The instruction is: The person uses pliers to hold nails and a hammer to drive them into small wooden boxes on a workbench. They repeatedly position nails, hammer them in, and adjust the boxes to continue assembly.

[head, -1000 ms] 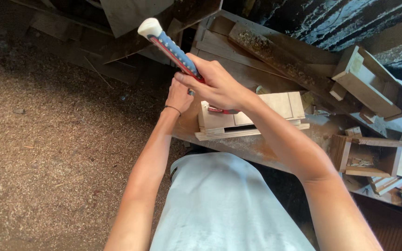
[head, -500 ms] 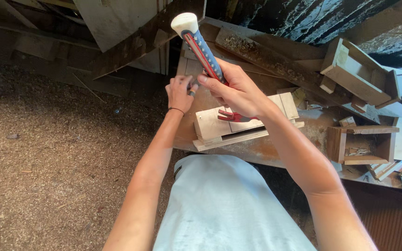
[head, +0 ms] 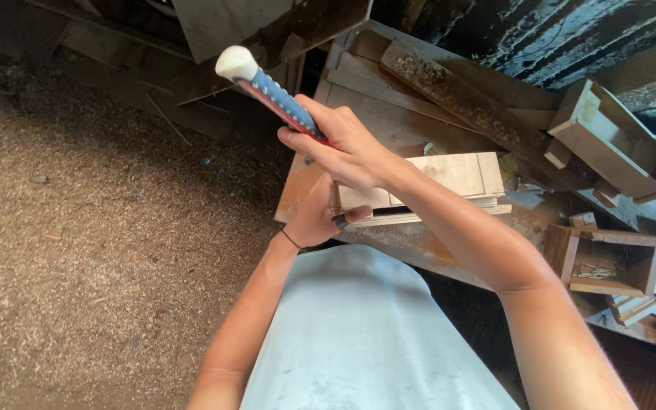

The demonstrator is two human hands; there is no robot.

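Observation:
My right hand (head: 347,148) grips a tool by its blue, red and white handle (head: 267,91); the handle's white end points up and left, and the tool's head is hidden behind my hand. Just below it, my left hand (head: 319,216) rests against the left end of a pale wooden piece (head: 449,182) lying on a worn workbench (head: 389,121). A dark band circles my left wrist. Whether the left fingers pinch something small is hidden by the right hand.
Several wooden boxes and offcuts lie at the right: an open box (head: 609,258), a long box (head: 609,140) and a rough plank (head: 457,91). Sawdust covers the floor (head: 100,250) at the left. Boards (head: 267,26) lean at the top.
My right hand with the tool has come down and left over the wooden piece's left end. My left hand has dropped lower, now beneath the right hand.

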